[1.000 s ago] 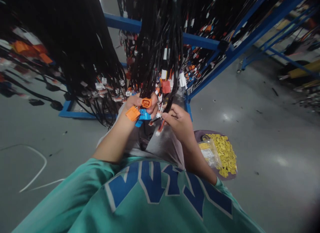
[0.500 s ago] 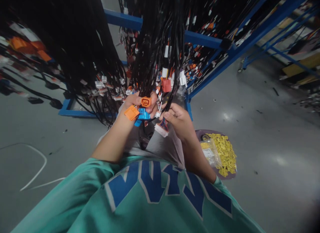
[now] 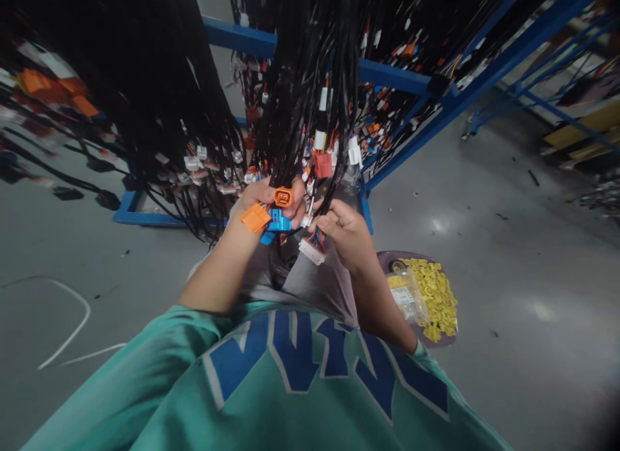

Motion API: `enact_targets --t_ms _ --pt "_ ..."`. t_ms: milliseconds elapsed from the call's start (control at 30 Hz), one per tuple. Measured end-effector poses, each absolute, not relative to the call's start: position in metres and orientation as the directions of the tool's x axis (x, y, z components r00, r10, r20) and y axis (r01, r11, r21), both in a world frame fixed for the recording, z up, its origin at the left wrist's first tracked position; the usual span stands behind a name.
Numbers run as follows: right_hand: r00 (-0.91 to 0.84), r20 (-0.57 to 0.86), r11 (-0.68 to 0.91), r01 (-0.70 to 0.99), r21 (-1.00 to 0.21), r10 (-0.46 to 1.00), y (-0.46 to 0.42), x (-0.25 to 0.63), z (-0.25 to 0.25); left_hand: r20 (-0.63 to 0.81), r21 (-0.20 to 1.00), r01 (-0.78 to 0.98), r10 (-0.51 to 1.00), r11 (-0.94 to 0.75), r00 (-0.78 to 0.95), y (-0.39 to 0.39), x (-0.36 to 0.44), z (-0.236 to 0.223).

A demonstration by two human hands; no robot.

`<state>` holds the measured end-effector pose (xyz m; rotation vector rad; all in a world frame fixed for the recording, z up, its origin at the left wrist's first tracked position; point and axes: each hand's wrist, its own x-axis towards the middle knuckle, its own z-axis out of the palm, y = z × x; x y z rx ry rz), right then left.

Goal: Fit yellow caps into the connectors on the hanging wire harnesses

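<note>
My left hand (image 3: pixel 259 194) is closed around a bunch of black wire harness branches. Out of its grip stick an orange connector (image 3: pixel 283 197), a flatter orange connector (image 3: pixel 256 218) and a blue connector (image 3: pixel 279 220). My right hand (image 3: pixel 343 226) pinches a black cable between thumb and fingers. Below those fingers hangs a wide white connector (image 3: pixel 312 251), its coloured wires fanning into it. A red connector (image 3: pixel 322 165) dangles just above and between the hands, beside a white one (image 3: pixel 354 151). The fingertips of my left hand are partly hidden by the connectors.
Thick curtains of black harnesses (image 3: pixel 159 63) hang from a blue metal rack (image 3: pixel 392 76) in front. On the floor at right sits a purple tub (image 3: pixel 448 340) with yellow pieces (image 3: pixel 436 296) and a plastic bag (image 3: pixel 407 294). A white cord (image 3: pixel 80 328) lies at left.
</note>
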<state>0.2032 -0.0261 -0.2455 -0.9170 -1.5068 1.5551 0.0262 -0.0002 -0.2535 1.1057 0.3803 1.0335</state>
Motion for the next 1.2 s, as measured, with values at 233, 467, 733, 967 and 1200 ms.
enact_targets --t_ms 233,467,733,967,1200 --pt "-0.44 0.024 -0.015 -0.083 -0.996 0.898 -0.0273 0.2024 -0.2441 0.171 0.878 -0.464 0.828 0.118 0.534 0.0023 0.0266 -0.254" --pt "-0.458 -0.007 -0.065 -0.112 -0.992 0.889 -0.0278 0.2029 -0.2449 0.181 0.867 -0.484 0.834 0.114 0.521 0.0004 0.0256 -0.2527" --pt "-0.463 -0.001 -0.069 -0.13 -0.989 0.886 -0.0276 0.2033 -0.2486 0.135 0.879 -0.457 0.847 0.137 0.514 -0.0011 0.0256 -0.2531" --pt "-0.464 0.0 -0.062 -0.118 -0.991 0.886 -0.0279 0.2037 -0.2495 0.137 0.919 -0.387 0.857 0.077 0.496 0.0021 0.0234 -0.2589" --pt "-0.476 -0.023 -0.097 -0.132 -0.987 0.879 -0.0284 0.2044 -0.2497 0.276 0.803 -0.581 0.78 0.134 0.561 0.0046 0.0259 -0.2574"
